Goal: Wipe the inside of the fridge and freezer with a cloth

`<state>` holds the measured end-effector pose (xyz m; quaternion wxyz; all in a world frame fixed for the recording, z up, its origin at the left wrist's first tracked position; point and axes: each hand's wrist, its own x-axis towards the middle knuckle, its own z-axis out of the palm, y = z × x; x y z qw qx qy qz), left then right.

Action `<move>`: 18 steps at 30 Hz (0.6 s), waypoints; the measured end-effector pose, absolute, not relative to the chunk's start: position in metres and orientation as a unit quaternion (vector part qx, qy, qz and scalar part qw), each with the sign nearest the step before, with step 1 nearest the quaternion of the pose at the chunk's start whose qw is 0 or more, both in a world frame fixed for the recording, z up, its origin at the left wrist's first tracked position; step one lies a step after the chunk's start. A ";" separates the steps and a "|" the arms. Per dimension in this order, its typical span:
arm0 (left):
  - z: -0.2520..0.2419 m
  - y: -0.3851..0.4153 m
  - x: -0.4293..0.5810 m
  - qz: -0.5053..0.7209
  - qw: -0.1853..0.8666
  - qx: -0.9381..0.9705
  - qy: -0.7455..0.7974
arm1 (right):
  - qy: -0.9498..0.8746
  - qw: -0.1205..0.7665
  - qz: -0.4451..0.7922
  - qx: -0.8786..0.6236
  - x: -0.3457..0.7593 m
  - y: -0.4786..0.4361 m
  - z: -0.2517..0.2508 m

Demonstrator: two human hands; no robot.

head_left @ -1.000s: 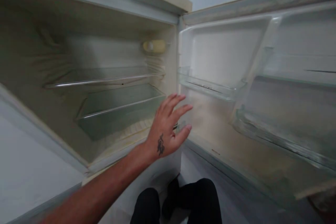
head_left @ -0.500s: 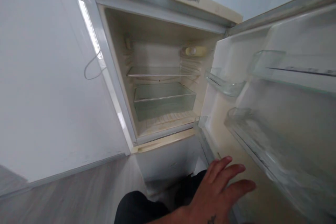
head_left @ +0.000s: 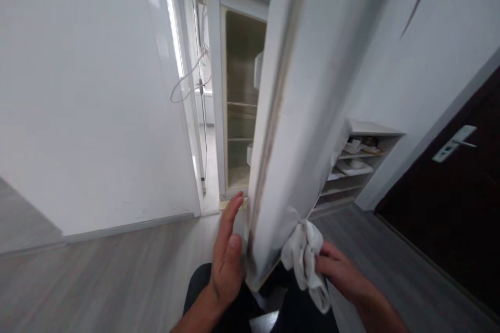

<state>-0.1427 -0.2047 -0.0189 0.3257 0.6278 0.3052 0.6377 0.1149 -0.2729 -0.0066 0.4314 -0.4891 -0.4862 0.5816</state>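
Observation:
The refrigerator door (head_left: 312, 88) now stands edge-on to me, partly swung toward the cabinet. My left hand (head_left: 227, 257) is beside the lower inner edge of the door, fingers stretched upward and thumb raised, holding nothing. Whether its fingertips touch the door is unclear. On the outer side, my right hand (head_left: 344, 270) has its fingers closed on a crumpled white cloth (head_left: 304, 255), which lies against the door's lower outer face. Through the gap, the refrigerator's interior (head_left: 242, 73) shows with its shelves; the rest is hidden behind the door.
A white wall (head_left: 97, 93) runs along the left, with a thin looped cable (head_left: 174, 94) hanging by the doorway. Low shelves (head_left: 361, 158) with several items stand at right, near a dark door (head_left: 461, 208) with a metal handle. My knees are just below the refrigerator door.
The refrigerator door has swung from wide open to partly closed, hiding most of the interior. My left hand has moved left to its inner edge. My right hand has come into view with the cloth.

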 end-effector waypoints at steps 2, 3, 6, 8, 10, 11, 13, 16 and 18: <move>-0.027 -0.200 -0.156 0.657 0.317 0.601 0.327 | -0.494 0.450 0.573 -0.475 0.092 -0.249 -0.004; -0.030 -0.198 -0.160 0.657 0.305 0.598 0.343 | -0.492 0.461 0.567 -0.474 0.083 -0.239 -0.005; -0.041 -0.187 -0.166 0.628 0.233 0.618 0.412 | -0.466 0.473 0.573 -0.481 0.070 -0.223 -0.016; -0.051 -0.177 -0.166 0.598 0.164 0.646 0.446 | -0.447 0.466 0.585 -0.492 0.071 -0.221 -0.030; -0.065 -0.165 -0.165 0.562 0.110 0.679 0.461 | -0.431 0.457 0.596 -0.501 0.076 -0.225 -0.048; -0.073 -0.158 -0.164 0.542 0.092 0.693 0.467 | -0.424 0.451 0.602 -0.505 0.078 -0.228 -0.058; -0.089 -0.142 -0.162 0.500 0.073 0.716 0.482 | -0.404 0.442 0.612 -0.516 0.084 -0.235 -0.076; -0.111 -0.121 -0.157 0.455 0.069 0.732 0.503 | -0.380 0.435 0.623 -0.528 0.094 -0.244 -0.100; -0.121 -0.112 -0.153 0.439 0.069 0.740 0.506 | -0.358 0.439 0.627 -0.534 0.102 -0.249 -0.112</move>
